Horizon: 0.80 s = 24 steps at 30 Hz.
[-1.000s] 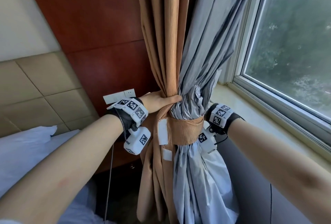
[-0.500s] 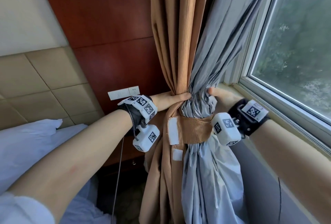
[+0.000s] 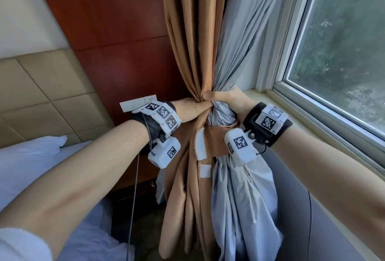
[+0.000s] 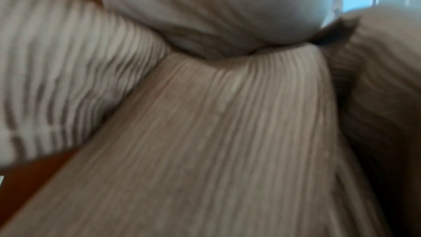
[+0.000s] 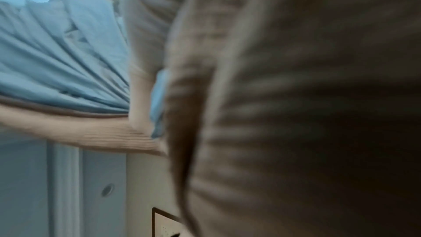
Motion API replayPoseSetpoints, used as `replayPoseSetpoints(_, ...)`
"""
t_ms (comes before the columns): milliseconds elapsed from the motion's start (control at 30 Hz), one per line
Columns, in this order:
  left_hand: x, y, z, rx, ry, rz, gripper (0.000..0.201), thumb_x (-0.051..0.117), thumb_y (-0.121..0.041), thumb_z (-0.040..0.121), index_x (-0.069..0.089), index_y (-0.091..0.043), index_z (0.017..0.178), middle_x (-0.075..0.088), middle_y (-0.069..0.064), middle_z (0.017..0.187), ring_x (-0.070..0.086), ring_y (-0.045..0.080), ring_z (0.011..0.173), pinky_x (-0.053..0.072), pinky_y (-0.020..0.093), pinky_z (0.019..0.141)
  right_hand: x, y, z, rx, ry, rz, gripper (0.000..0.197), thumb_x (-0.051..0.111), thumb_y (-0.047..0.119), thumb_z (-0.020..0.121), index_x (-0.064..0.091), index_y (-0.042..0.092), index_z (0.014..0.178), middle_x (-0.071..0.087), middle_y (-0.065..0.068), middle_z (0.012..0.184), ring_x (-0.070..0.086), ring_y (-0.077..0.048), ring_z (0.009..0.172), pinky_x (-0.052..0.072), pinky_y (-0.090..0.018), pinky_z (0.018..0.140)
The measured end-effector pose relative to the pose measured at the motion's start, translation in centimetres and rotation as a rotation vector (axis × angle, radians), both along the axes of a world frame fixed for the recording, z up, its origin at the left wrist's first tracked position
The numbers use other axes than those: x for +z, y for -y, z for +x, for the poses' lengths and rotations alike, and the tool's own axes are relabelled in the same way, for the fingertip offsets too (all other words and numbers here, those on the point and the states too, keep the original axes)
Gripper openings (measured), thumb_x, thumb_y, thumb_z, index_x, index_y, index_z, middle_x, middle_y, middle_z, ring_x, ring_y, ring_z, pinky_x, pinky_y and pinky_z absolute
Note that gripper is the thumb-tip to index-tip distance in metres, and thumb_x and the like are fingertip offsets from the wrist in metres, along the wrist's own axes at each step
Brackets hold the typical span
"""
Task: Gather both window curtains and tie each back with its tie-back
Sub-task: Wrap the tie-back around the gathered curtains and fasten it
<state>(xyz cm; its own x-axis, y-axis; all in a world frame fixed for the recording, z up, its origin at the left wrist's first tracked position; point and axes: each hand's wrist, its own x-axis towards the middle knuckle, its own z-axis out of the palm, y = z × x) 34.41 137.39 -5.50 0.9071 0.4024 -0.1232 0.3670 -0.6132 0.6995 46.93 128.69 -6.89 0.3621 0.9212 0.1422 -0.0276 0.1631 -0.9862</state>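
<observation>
A tan ribbed curtain (image 3: 191, 31) and its grey lining (image 3: 239, 41) hang bunched together beside the window. A tan tie-back band (image 3: 214, 141) with white fastener patches (image 3: 200, 146) wraps the bunch at wrist height. My left hand (image 3: 192, 108) grips the bunch from the left, just above the band. My right hand (image 3: 227, 99) grips the same spot from the right, its thumb across the front folds. Both wrist views are blurred close-ups of tan ribbed cloth (image 4: 216, 132) and grey lining (image 5: 56, 60); no fingers show clearly there.
A window (image 3: 343, 52) with a pale sill (image 3: 312, 127) runs along the right. Dark wood panelling (image 3: 114, 31) with a white wall socket (image 3: 135, 104) is behind the curtain. A bed with white bedding (image 3: 31, 167) lies at lower left, a padded headboard (image 3: 41, 93) above it.
My right hand has come up from behind the band and now grips the bunch above it, meeting my left hand. The left hand has kept its hold.
</observation>
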Motion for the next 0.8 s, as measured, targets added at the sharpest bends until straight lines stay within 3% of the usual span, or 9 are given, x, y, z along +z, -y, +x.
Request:
replayPoseSetpoints(133,-0.3,0.0,0.2,0.094,-0.057,-0.073,0.067,0.041,-0.051,0.092,0.028,-0.015,0.147,0.037,0.003,0.148,0.031,0.015,0.138,0.016,0.012,0.103,0.1,-0.5,0.2,-0.076,0.003,0.027,0.023,0.072,-0.004,0.071,0.066,0.009,0.089,0.074,0.006,0.075,0.071,-0.009,0.073,0.056,-0.023,0.066)
replayPoseSetpoints(233,-0.3,-1.1,-0.6,0.115,-0.083,-0.202,0.073,0.055,-0.055,0.084,0.039,-0.013,0.141,0.046,0.004,0.143,0.045,0.013,0.126,0.027,0.022,0.109,0.2,-0.7,0.1,-0.154,0.009,0.056,0.027,0.072,-0.003,0.068,0.067,0.003,0.094,0.074,-0.001,0.084,0.071,-0.017,0.081,0.058,-0.031,0.072)
replayPoseSetpoints(333,-0.2,-2.7,-2.2,0.066,-0.208,-0.172,0.09,0.069,-0.06,0.068,0.043,-0.009,0.137,0.051,0.006,0.139,0.047,0.017,0.127,0.032,0.034,0.113,0.0,-0.8,0.3,-0.202,-0.048,0.038,0.056,0.078,0.006,0.058,0.064,0.0,0.112,0.071,-0.015,0.107,0.068,-0.032,0.099,0.056,-0.047,0.087)
replayPoseSetpoints(367,-0.1,-3.2,-2.9,0.07,-0.264,-0.162,0.081,0.072,-0.054,0.071,0.046,-0.009,0.133,0.053,0.004,0.135,0.05,0.016,0.125,0.035,0.032,0.111,0.0,-0.9,0.4,-0.219,-0.063,0.024,0.064,0.081,0.01,0.053,0.063,0.0,0.114,0.071,-0.017,0.108,0.068,-0.034,0.1,0.055,-0.051,0.089)
replayPoseSetpoints(433,-0.1,-3.8,-4.0,0.071,-0.338,-0.2,0.036,0.07,-0.022,0.083,0.057,-0.01,0.115,0.064,0.004,0.115,0.061,0.016,0.107,0.048,0.026,0.093,0.0,-1.0,0.7,-0.239,-0.081,0.001,0.074,0.083,0.017,0.045,0.063,0.0,0.114,0.071,-0.018,0.107,0.068,-0.036,0.099,0.054,-0.053,0.09)
replayPoseSetpoints(500,-0.6,-4.6,-4.7,0.12,-0.335,-0.12,0.01,0.067,-0.008,0.084,0.064,-0.009,0.094,0.068,0.008,0.096,0.065,0.024,0.094,0.053,0.032,0.081,0.1,-0.9,0.8,-0.257,-0.086,-0.014,0.077,0.083,0.02,0.044,0.062,0.001,0.115,0.071,-0.017,0.107,0.068,-0.036,0.098,0.054,-0.053,0.089)
replayPoseSetpoints(600,-1.3,-5.3,-5.4,0.179,-0.239,-0.056,0.02,0.062,-0.014,0.089,0.063,-0.001,0.104,0.065,0.016,0.103,0.061,0.027,0.098,0.051,0.04,0.089,0.2,-0.6,1.0,-0.269,-0.09,-0.039,0.078,0.084,0.019,0.046,0.06,0.002,0.118,0.07,-0.017,0.107,0.068,-0.035,0.097,0.055,-0.053,0.088)
replayPoseSetpoints(733,-2.2,-5.3,-6.4,0.24,-0.167,-0.181,0.004,0.058,-0.012,0.092,0.058,-0.012,0.097,0.06,0.008,0.096,0.062,0.022,0.096,0.058,0.037,0.081,0.2,-0.1,1.1,-0.301,-0.093,-0.04,0.068,0.082,0.015,0.052,0.062,0.003,0.117,0.071,-0.016,0.107,0.069,-0.035,0.096,0.056,-0.05,0.086)
replayPoseSetpoints(800,-2.7,-5.5,-6.9,0.231,-0.11,-0.206,0.006,0.055,-0.005,0.093,0.059,-0.008,0.096,0.064,0.01,0.091,0.065,0.022,0.089,0.059,0.034,0.077,0.3,0.2,1.1,-0.324,-0.082,-0.045,0.063,0.081,0.012,0.056,0.062,0.004,0.116,0.071,-0.014,0.106,0.069,-0.033,0.095,0.057,-0.046,0.084)
